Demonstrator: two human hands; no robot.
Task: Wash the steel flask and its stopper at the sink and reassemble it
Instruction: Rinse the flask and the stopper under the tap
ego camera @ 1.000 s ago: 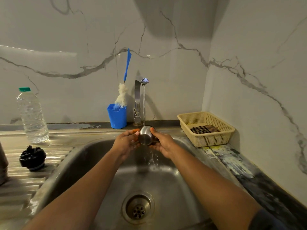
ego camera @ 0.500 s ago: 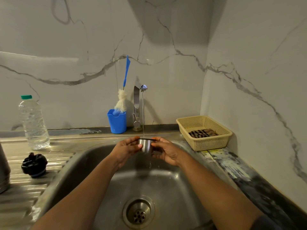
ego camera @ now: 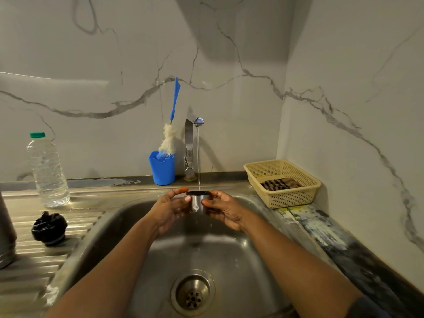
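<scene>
i see both hands on the small steel cup (ego camera: 197, 203). the left hand (ego camera: 169, 210) curls round its left wall, thumb up by the dark rim. the right hand (ego camera: 226, 208) pinches its right wall with thumb and fingertips. the cup sits between the two palms, clamped from either side, with its bottom free.

it stands upright, long axis vertical, open mouth pointing up. the thin water stream (ego camera: 198, 157) from the tap (ego camera: 190, 145) drops straight into that mouth.

the cup hangs over the back part of the sink (ego camera: 119, 226), near the rear rim and well above the drain (ego camera: 192, 292). below it i have the open depth of the basin. the rear rim and the tap base lie just behind the fingertips.

left of the basin, on the ribbed drainboard (ego camera: 34, 260), the black stopper (ego camera: 49, 228) lies well apart from the hands. the steel flask (ego camera: 5, 235) stands at the frame's left edge, only partly in view. a clear water bottle (ego camera: 48, 171) with a green cap stands behind the stopper, near the wall. a blue holder (ego camera: 162, 168) with a brush (ego camera: 171, 134) in it stands just left of the tap.

to the right, a cream basket (ego camera: 286, 198) holding a striped cloth (ego camera: 281, 183) sits on the counter close to the basin's back right corner. it is the nearest thing to the right hand on that side.
</scene>
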